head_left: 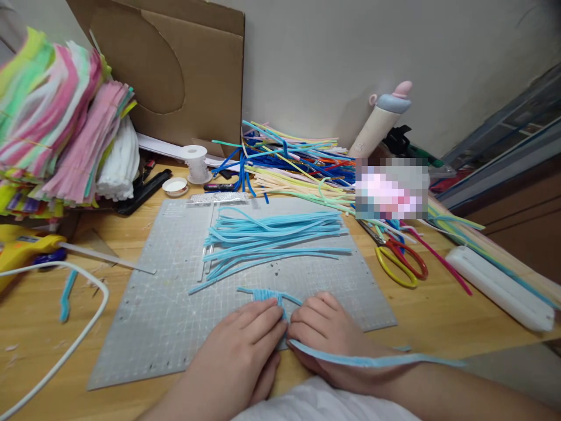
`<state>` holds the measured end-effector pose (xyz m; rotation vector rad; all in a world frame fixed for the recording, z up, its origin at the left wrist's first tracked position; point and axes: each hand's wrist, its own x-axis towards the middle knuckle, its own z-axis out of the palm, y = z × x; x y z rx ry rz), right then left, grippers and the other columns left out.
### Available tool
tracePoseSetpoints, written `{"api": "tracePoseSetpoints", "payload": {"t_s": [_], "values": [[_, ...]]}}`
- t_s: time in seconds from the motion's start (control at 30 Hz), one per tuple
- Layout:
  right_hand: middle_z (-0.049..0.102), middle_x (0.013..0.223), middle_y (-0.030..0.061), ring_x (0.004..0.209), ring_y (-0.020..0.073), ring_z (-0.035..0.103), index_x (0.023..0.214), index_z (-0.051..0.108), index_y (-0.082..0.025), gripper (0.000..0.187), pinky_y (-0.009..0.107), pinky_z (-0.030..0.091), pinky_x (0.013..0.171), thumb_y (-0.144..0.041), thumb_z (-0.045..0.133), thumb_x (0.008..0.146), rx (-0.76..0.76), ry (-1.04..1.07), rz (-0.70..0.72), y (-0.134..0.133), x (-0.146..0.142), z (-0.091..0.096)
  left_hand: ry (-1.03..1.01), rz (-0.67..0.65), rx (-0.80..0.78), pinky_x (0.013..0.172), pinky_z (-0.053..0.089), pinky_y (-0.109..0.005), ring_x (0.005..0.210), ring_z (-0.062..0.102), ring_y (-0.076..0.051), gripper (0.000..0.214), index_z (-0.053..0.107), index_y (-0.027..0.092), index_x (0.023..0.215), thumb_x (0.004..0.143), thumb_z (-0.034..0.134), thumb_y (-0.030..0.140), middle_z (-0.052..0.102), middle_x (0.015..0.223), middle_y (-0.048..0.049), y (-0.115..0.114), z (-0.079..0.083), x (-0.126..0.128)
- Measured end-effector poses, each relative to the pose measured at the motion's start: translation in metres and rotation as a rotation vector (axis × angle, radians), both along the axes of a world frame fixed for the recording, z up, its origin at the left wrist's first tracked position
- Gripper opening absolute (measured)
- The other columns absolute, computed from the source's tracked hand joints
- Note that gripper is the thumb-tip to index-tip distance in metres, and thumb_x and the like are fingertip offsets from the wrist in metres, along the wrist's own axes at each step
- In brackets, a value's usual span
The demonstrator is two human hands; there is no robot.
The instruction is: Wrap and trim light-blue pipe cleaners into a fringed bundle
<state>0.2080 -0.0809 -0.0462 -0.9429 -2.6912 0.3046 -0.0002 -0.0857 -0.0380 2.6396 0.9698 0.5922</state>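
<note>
Both hands are at the near edge of the grey cutting mat (pixel 166 316). My left hand (pixel 245 336) has its fingers closed over a small piece woven or wound from light blue pipe cleaners (pixel 266 294), pressing it near the mat. Beside it, my right hand (pixel 322 330) is curled around a light blue pipe cleaner (pixel 372 361), whose free end trails right over the wrist. The fingertips of both hands are partly hidden. Just beyond them lies a loose pile of light blue pipe cleaners (pixel 280 231) on the mat.
Scissors (pixel 398 260) with red and yellow handles lie right of the mat. A yellow glue gun (pixel 21 251) and its white cord are at left. Bundled pipe cleaners (pixel 56 117), a white spool (pixel 193 161), mixed loose pipe cleaners (pixel 298 161) and a bottle (pixel 377 126) stand behind.
</note>
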Motion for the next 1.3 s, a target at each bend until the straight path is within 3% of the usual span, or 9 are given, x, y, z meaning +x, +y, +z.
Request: {"api": "tracePoseSetpoints", "payload": {"t_s": [0.63, 0.87, 1.17, 1.3], "values": [[0.057, 0.075, 0.0027, 0.074, 0.0169, 0.043, 0.074, 0.051, -0.017, 0.013, 0.033, 0.024, 0.070, -0.015, 0.047, 0.086, -0.063, -0.041, -0.072, 0.004, -0.009, 0.009, 0.066, -0.022, 0.003, 0.092, 0.050, -0.041, 0.113, 0.056, -0.025, 0.041, 0.055, 0.015, 0.118, 0.077, 0.050, 0.010, 0.062, 0.121, -0.0097, 0.000, 0.002, 0.000], [0.060, 0.087, 0.0016, 0.083, 0.0180, 0.047, 0.086, 0.055, -0.020, 0.007, 0.035, 0.024, 0.080, -0.026, 0.052, 0.088, -0.228, 0.049, -0.174, -0.001, -0.006, 0.012, 0.065, -0.023, -0.037, 0.092, 0.050, -0.041, 0.112, 0.056, -0.024, 0.040, 0.056, 0.015, 0.116, 0.077, 0.051, 0.011, 0.062, 0.120, -0.0098, 0.001, 0.005, 0.000], [0.059, 0.081, 0.0035, 0.076, 0.0195, 0.043, 0.081, 0.054, -0.019, 0.009, 0.036, 0.023, 0.072, -0.016, 0.047, 0.086, -0.052, -0.069, -0.140, -0.006, -0.011, 0.000, 0.046, -0.024, -0.062, 0.094, 0.049, -0.041, 0.114, 0.055, -0.024, 0.040, 0.056, 0.016, 0.116, 0.077, 0.050, 0.011, 0.061, 0.121, -0.0096, 0.001, 0.004, 0.000], [0.059, 0.079, 0.0033, 0.075, 0.0192, 0.044, 0.079, 0.056, -0.019, 0.008, 0.036, 0.023, 0.073, -0.018, 0.050, 0.085, -0.091, -0.071, -0.183, -0.005, -0.014, 0.003, 0.050, -0.028, -0.074, 0.094, 0.049, -0.042, 0.114, 0.055, -0.024, 0.040, 0.056, 0.016, 0.116, 0.077, 0.049, 0.010, 0.061, 0.121, -0.0098, 0.001, 0.005, 0.000]]}}
